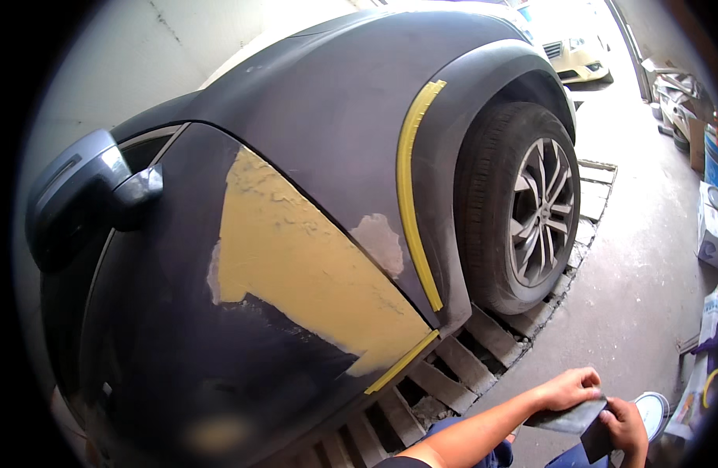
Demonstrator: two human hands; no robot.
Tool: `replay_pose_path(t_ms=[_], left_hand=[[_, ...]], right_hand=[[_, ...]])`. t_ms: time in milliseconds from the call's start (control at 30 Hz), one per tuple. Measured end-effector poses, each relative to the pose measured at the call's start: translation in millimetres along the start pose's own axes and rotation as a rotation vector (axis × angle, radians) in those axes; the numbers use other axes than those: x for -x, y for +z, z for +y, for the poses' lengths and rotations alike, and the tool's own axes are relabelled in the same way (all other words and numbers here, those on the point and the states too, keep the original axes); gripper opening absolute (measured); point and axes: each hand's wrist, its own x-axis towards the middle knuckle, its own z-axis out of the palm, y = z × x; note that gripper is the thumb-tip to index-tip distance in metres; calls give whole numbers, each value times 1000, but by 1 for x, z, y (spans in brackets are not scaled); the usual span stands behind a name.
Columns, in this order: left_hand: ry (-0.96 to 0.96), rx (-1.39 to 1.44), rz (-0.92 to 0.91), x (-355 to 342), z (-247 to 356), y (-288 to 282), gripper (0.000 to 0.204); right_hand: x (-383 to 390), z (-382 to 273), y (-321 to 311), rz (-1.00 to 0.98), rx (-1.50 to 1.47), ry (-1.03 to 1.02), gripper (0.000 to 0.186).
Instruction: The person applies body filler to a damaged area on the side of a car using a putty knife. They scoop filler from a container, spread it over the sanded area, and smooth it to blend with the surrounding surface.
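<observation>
My left hand [571, 388] is closed on the edge of a thin, flat grey piece [566, 419] at the lower right. Close beside it, my right hand [627, 427] grips a darker flat piece [596, 441], which meets the grey one. Whether the two are joined, I cannot tell. Ahead to the left stands a dark car door [164, 312] with a broad patch of yellow filler [296, 265] that is rough along its upper edge. Yellow masking tape [408, 179] lines the wheel arch, and a shorter tape strip [402, 363] runs along the door's lower edge.
The front wheel [523, 207] rests by a slatted floor grating [441, 382]. A side mirror [86, 191] juts out at the left. A round white tub [652, 412] is beside my right hand. Boxes [710, 226] and clutter line the right wall; another car [577, 51] stands far off.
</observation>
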Motion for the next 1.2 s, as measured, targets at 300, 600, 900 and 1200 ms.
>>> replay_pose_path(t_ms=[300, 600, 900, 1200], left_hand=[[-77, -3, -112, 3, 12, 5, 21], [-32, -103, -153, 1, 21, 3, 21], [-57, -191, -139, 1, 15, 4, 27], [-50, -319, 44, 3, 5, -11, 35]], right_hand=[[0, 2, -19, 18, -165, -20, 19], [10, 11, -25, 110, -230, -25, 25], [11, 30, -20, 133, -250, -24, 27], [8, 33, -15, 359, -355, 19, 27]])
